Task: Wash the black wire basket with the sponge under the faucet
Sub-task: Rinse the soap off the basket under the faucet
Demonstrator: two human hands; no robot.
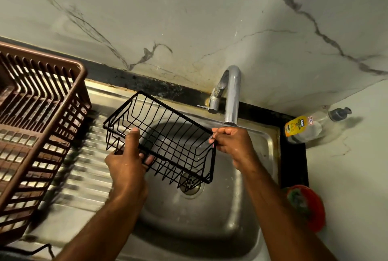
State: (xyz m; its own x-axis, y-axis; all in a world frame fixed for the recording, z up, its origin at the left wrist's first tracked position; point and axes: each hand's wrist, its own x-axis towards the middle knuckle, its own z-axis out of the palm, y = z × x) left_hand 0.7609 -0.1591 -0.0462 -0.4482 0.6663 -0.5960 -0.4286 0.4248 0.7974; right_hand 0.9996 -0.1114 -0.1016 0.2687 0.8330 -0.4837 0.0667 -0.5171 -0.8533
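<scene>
The black wire basket (168,135) hangs tilted over the steel sink bowl (210,218), open side facing me. My left hand (128,160) grips its near rim at the left, thumb inside. My right hand (233,143) pinches the basket's right end wire, just below the chrome faucet spout (232,97). No water stream shows from the spout. A green sponge (298,200) lies in a red dish (315,208) on the counter to the right of the sink.
A brown plastic dish rack (37,126) stands on the ribbed drainboard (88,176) at the left. A dish soap bottle (304,128) lies on the counter at the back right. The drain (191,187) sits below the basket. A marble wall rises behind.
</scene>
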